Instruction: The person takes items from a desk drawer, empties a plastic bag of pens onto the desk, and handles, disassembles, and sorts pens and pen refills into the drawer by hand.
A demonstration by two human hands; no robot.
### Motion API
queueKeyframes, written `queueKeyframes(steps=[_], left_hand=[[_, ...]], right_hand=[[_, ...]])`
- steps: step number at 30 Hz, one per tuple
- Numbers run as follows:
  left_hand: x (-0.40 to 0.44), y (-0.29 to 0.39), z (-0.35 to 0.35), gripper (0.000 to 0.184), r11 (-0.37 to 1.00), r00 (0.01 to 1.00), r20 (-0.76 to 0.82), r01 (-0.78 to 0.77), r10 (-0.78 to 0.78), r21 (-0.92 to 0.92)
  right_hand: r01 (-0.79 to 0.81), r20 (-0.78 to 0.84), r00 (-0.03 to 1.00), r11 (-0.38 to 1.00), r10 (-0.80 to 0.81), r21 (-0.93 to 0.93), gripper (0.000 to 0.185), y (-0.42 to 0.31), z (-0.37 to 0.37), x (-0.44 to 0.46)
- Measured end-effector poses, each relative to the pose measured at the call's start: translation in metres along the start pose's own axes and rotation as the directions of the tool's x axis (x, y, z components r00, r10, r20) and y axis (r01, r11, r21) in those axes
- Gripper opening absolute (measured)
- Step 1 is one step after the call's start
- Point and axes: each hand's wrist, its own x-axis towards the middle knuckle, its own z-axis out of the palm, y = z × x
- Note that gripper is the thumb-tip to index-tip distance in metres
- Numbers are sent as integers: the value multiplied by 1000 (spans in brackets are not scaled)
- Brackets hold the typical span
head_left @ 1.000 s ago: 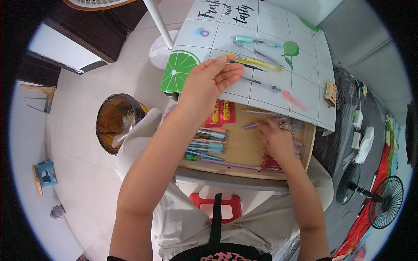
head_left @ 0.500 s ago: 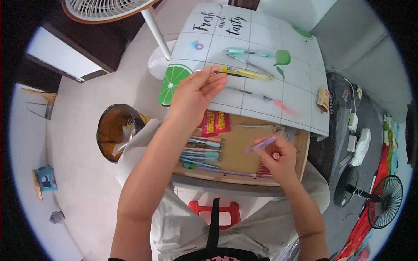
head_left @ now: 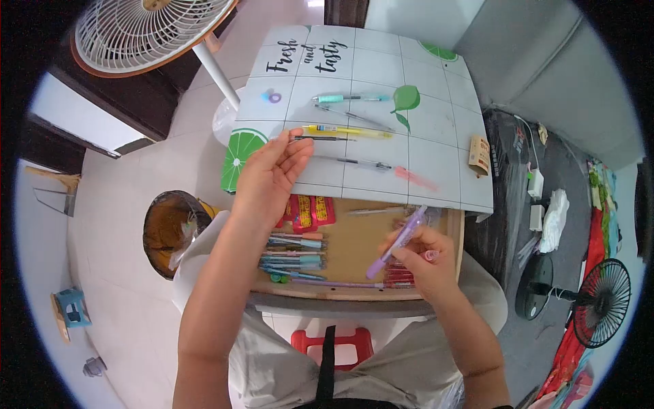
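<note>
Over the near left part of the table, my left hand (head_left: 276, 167) is palm up, thumb and index finger closed at the end of a thin black pen refill (head_left: 330, 139), the other fingers loosely extended. Just beyond it lies a yellow pen (head_left: 347, 130). My right hand (head_left: 426, 259) grips a purple pen (head_left: 402, 240), tilted above the open drawer (head_left: 361, 238). The round end of a pink thing (head_left: 430, 255) pokes out between its fingers; the rest is hidden. On the tabletop are a mint pen (head_left: 347, 98), a slim clear pen (head_left: 354, 117) and a clear black-tipped pen (head_left: 364, 163).
Several pens (head_left: 296, 259) lie in the drawer's left side, beside red packets (head_left: 312, 213). Red pens (head_left: 398, 275) sit under my right hand. A small purple ring (head_left: 274, 98) is on the tabletop. A bin (head_left: 170, 232) and a standing fan (head_left: 153, 34) are left; a small fan (head_left: 599, 300) is right.
The view has shifted, so the table appears lower and further left. The purple pen, blurred before, now shows sharply and steeper in my right hand. My left hand stays by the yellow pen.
</note>
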Motion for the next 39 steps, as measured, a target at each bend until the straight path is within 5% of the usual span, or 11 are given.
queueKeyframes(steps=[8,10,11,13,17,19,20,22,28,39], left_hand=[[-1,3,-2,27,1000,1000,7,-3,3,-9],[0,3,-1,27,1000,1000,-11,-1,1,-8],[0,3,-1,26,1000,1000,-29,10,-10,-9],[1,3,-3,26,1000,1000,-30,8,-8,-7],[0,4,-2,26,999,998,-57,0,3,38],[0,5,-2,26,997,998,-61,-20,25,77],[0,6,-2,26,993,997,-62,-37,45,116],[-1,7,-1,25,992,996,-69,-52,61,117],[2,10,-8,25,995,994,-81,-64,70,72],[5,9,-12,24,998,995,-87,-35,40,61]], right_hand=[[38,13,999,998,-39,49,18,6,0,7],[90,75,995,937,-68,-338,19,18,-6,12],[96,81,994,937,-73,-336,19,20,-4,15],[143,148,987,807,-69,-574,21,22,2,20],[204,206,976,625,-71,-754,18,44,10,33],[223,218,974,334,-55,-916,19,64,9,34],[230,224,973,331,-58,-915,19,72,8,34],[359,349,932,104,-100,-928,23,82,8,32],[433,440,895,-94,-77,-896,24,80,9,35],[488,514,841,-171,-168,-856,19,73,10,41]])
